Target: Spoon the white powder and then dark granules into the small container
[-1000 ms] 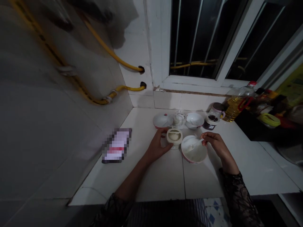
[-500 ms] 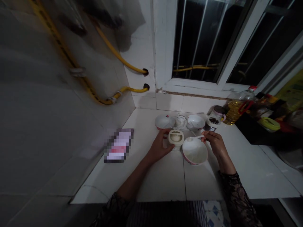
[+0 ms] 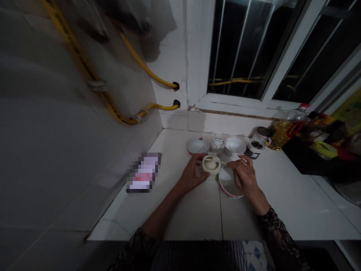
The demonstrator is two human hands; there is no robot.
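Note:
My left hand (image 3: 194, 175) is closed around the side of a small pale jar (image 3: 211, 169) with its clear lid (image 3: 217, 144) tipped back. White grainy stuff lies inside the jar. My right hand (image 3: 244, 175) pinches the handle of a white spoon (image 3: 222, 163), whose far end reaches the jar's opening; its bowl is hard to make out. Under my right hand stands a white bowl (image 3: 229, 182) with a reddish outer side, partly hidden by the fingers. What the bowl holds is too dim to tell.
Two more bowls stand behind, one at left (image 3: 196, 145) and one at right (image 3: 235, 146). Beside them are a dark-filled jar (image 3: 255, 148) and an oil bottle (image 3: 279, 133). A blurred phone (image 3: 144, 173) lies left. A black rack (image 3: 299, 154) with bottles stands right.
My right hand has moved left with the spoon, from above the near bowl to the jar's opening. My left hand keeps its hold on the jar.

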